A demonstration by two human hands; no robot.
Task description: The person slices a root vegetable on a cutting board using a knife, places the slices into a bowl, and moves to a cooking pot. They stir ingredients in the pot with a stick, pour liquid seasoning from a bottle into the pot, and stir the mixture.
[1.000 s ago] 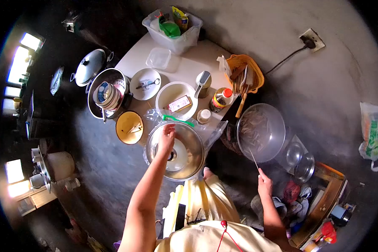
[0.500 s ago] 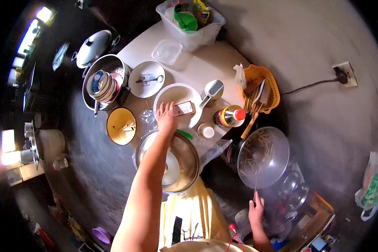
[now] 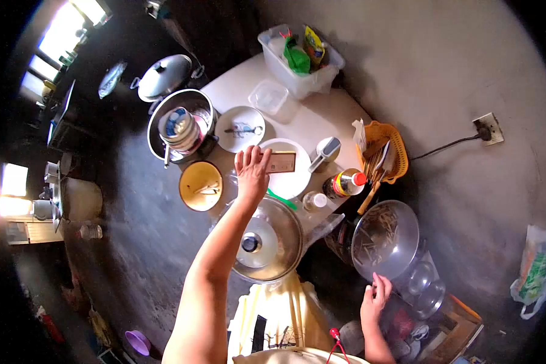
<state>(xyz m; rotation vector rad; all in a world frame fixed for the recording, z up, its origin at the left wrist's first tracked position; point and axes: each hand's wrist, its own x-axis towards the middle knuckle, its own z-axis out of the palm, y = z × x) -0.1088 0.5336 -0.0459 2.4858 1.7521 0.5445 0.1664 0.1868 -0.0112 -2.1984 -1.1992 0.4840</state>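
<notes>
My left hand (image 3: 253,173) reaches forward, its fingers closed on the left end of a flat, brown-edged rectangular thing (image 3: 282,162). This thing, phone-like or box-like, is over a white bowl (image 3: 297,183). Below my left forearm is a large round metal pan (image 3: 289,236) with a black-knobbed lid (image 3: 250,244). At the lower right, my right hand (image 3: 376,297) is by the near rim of a translucent bowl (image 3: 407,258) containing pale, thin strips (image 3: 379,236). Its fingers are bent; whatever is between them I cannot make out.
A soy-sauce-like bottle (image 3: 346,183), a small jar (image 3: 313,201) and a grey-handled jug (image 3: 326,151) stand right of the white bowl. An orange basket (image 3: 394,161) holds utensils. Leftward are a yellow bowl (image 3: 194,197), a plate (image 3: 239,115) and a pot with stacked bowls (image 3: 185,130).
My left hand has lifted the rectangular thing from the white bowl's inside toward its far left rim. The thin thing seen earlier at my right hand no longer shows clearly. The view has shifted.
</notes>
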